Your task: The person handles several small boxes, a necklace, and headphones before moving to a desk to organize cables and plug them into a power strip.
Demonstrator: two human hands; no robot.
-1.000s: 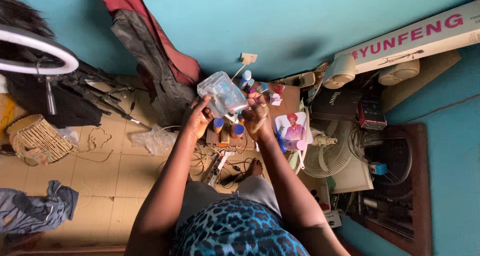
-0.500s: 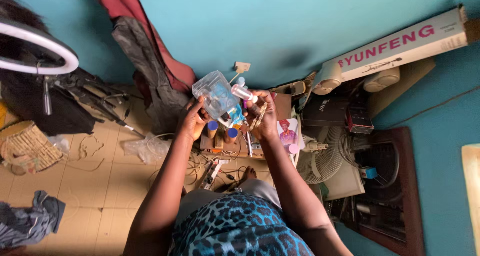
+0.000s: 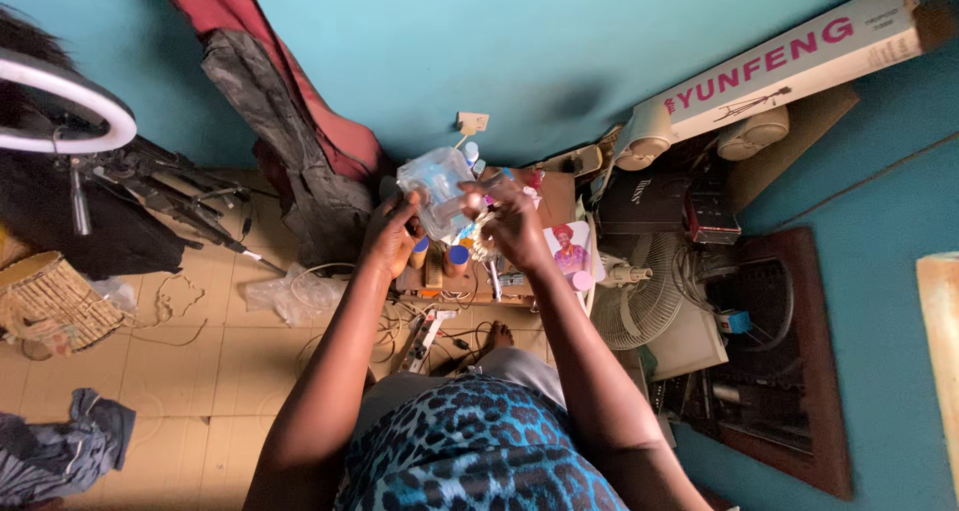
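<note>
**Held items and surroundings, head view**

Left hand (image 3: 392, 236): grip clenched on the lower side of a clear plastic container (image 3: 432, 186), fingers curled against its wall. Container raised above the small wooden surface (image 3: 470, 283), tilted, bluish contents faintly visible through the plastic (exact kind not discernible).

Right hand (image 3: 507, 223): just beside the container on its right, touching or nearly touching it. Grip closed around a small pale object near the fingertips (blurred; identity not certain). Bracelet-like band at the wrist.

Below the hands, on the surface: two small bottles with blue caps (image 3: 456, 257), upright, close together; a printed card showing a figure in red (image 3: 570, 251) toward the right edge; a pink-capped item (image 3: 580, 281) just beside the card.

On the tiled floor (image 3: 200, 341): white power strip (image 3: 424, 337) with tangled cables, woven basket (image 3: 52, 301) at far left, crumpled grey cloth (image 3: 60, 451) at lower left, clear plastic bag (image 3: 290, 293).

Against the blue wall: ring light on stand (image 3: 68, 111) at left, red and grey garment (image 3: 290, 151) hanging, wall socket (image 3: 472, 122).

Right of the surface: white electric fan (image 3: 649, 301) lying flat, long cardboard box (image 3: 789, 61), dark box (image 3: 654, 203).

Lap: blue leopard-print fabric (image 3: 479, 451).
</note>
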